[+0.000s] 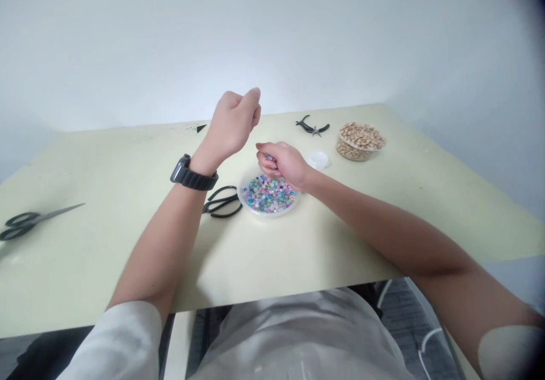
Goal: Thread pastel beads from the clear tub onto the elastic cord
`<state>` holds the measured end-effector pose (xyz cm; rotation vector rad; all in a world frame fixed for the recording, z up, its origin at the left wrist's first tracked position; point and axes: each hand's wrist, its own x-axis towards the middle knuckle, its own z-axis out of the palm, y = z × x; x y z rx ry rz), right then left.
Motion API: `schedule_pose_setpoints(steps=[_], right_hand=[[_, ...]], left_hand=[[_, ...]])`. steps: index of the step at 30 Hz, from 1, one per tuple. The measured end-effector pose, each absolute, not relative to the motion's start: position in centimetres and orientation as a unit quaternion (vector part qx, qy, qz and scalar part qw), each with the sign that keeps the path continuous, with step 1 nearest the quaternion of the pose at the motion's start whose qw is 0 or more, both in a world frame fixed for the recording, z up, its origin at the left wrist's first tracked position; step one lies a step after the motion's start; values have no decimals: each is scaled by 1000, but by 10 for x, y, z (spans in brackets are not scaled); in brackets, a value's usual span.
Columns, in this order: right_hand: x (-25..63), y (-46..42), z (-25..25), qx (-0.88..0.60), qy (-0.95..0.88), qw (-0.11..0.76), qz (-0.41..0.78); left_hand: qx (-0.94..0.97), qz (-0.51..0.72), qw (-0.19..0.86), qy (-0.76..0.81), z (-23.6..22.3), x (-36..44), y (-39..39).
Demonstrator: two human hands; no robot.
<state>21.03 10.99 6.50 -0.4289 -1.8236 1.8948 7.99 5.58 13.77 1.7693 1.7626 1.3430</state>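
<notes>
Many-coloured beads [264, 197] fill a round, clear plastic bowl [268, 214] at the middle of the table. My right hand [286, 163] is curled over the bowl's far right edge, palm partly up, and a few beads show between its fingers. Higher and farther left, my left hand [237, 120] is raised with its fingers closed in a pinch. Anything thin or small in that pinch is too faint to make out. On my left wrist sits a black watch [193, 175]. Black-handled scissors [223, 202] lie against the bowl's left side, partly hidden by my left forearm.
Another pair of scissors [25, 222] lies at the far left. Behind the bowl are small black-handled pliers [314, 127], a white translucent lid [318, 159] and a clear tub [355, 151] heaped with tan, nut-like pieces. A wall [272, 39] borders the table's far edge.
</notes>
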Motion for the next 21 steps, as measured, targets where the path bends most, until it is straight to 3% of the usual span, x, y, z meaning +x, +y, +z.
schedule_pose_setpoints(steps=[14, 21], right_hand=[[213, 115, 60, -165, -601, 184, 760], [214, 117, 61, -154, -588, 155, 779]], left_hand=[[619, 451, 145, 627, 144, 81, 52], [632, 419, 191, 624, 148, 84, 47]])
